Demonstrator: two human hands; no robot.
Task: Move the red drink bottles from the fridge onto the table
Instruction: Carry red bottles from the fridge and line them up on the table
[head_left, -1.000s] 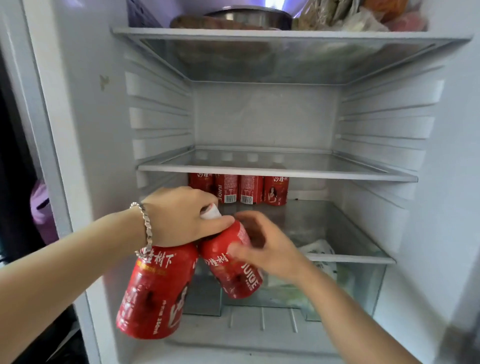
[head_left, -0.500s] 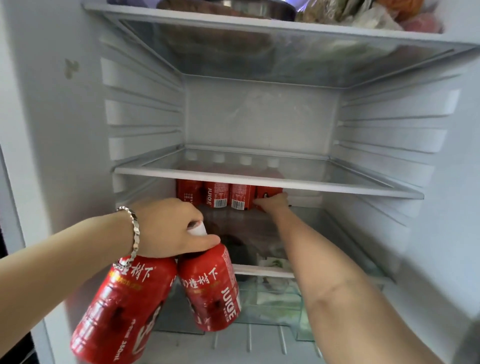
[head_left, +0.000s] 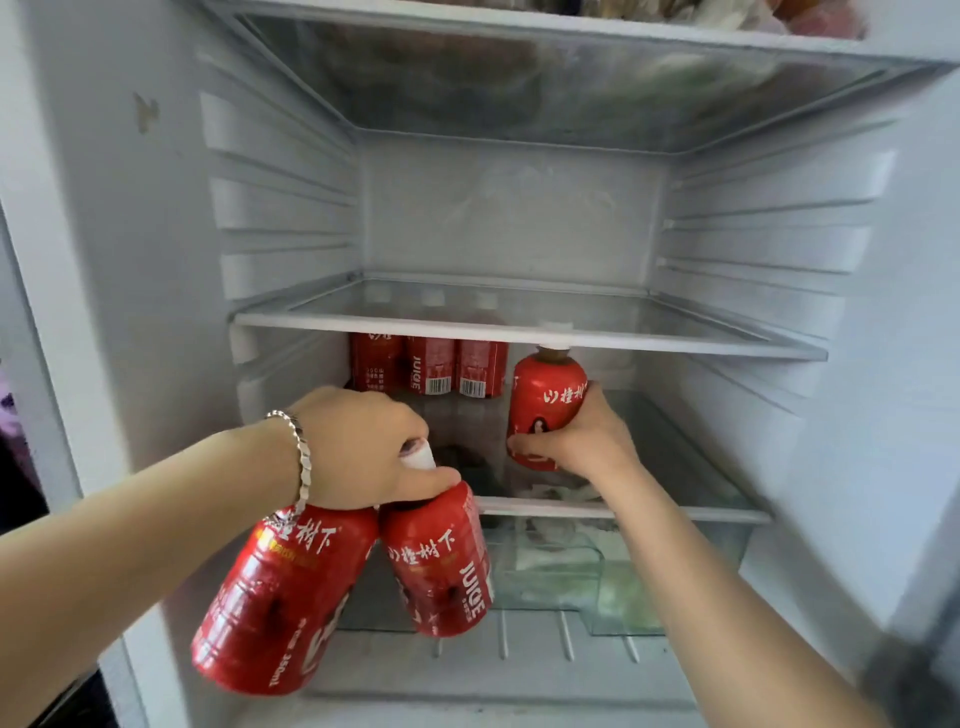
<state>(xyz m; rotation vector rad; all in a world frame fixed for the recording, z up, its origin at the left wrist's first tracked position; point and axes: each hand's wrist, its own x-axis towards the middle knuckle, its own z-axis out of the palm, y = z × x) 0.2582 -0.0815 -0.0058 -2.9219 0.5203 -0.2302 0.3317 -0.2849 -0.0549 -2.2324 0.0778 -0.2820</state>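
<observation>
head view faces the open fridge (head_left: 519, 218) closely, edges perhaps blurred.

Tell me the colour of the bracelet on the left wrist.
Silver; the bracelet shows best in the head view, the only view here.

- The red drink bottles (head_left: 441, 566) wore glossy, smooth plastic sleeves.
- The cap (head_left: 418, 457) was matt white plastic.
- The bracelet (head_left: 301, 457) was bright, polished metal.
- The shelf (head_left: 519, 336) was clear glass edged in white plastic.
- The fridge wall (head_left: 509, 218) was smooth, satin white plastic.
- The drawer (head_left: 550, 577) was transparent glossy plastic.
</observation>
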